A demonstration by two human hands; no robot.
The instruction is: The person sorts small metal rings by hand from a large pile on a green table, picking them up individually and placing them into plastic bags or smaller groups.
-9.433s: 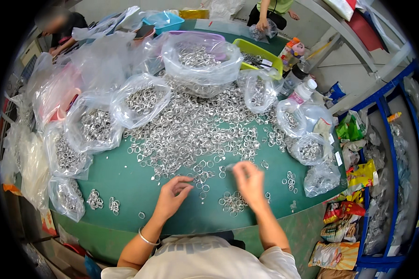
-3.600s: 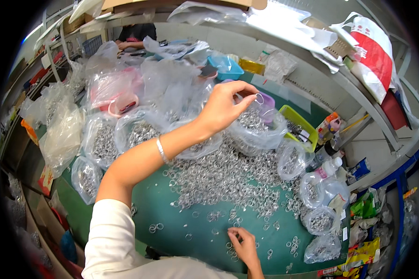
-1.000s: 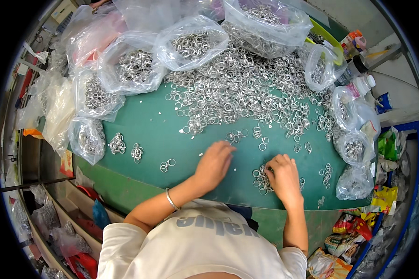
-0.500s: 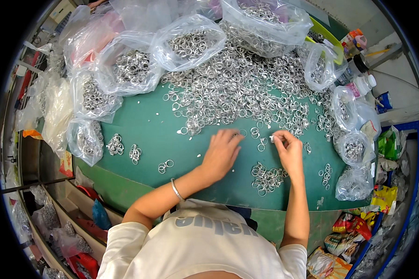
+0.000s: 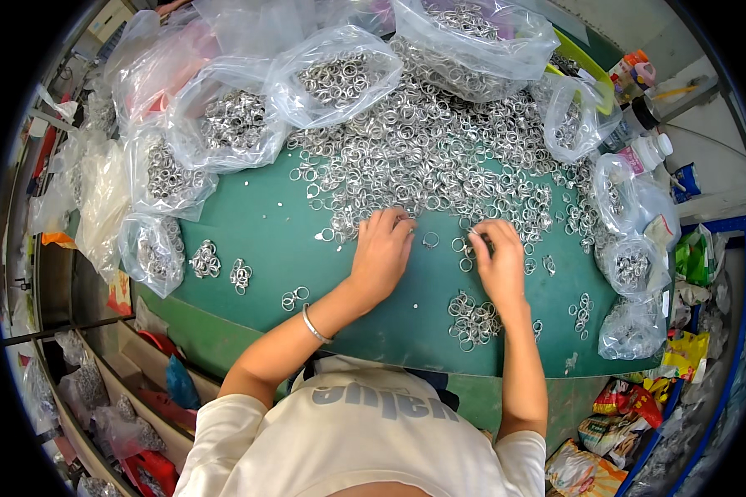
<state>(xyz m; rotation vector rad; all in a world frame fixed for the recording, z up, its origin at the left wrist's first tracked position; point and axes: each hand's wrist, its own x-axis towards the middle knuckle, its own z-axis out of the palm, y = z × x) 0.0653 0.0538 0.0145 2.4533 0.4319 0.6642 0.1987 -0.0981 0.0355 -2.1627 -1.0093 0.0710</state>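
Metal rings (image 5: 439, 157) lay heaped on the green mat (image 5: 265, 248). Left hand (image 5: 381, 253) and right hand (image 5: 497, 261) rested at its near edge, fingers curled (any grip hidden); best drawing few rings clear.

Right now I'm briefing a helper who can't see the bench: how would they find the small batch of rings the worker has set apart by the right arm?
Start at the green mat and the big heap of metal rings along its far side. Come toward the worker to the right hand; the small cluster of rings lies just left of that wrist. Bare mat separates it from the heap, unlike the loose scattered rings.
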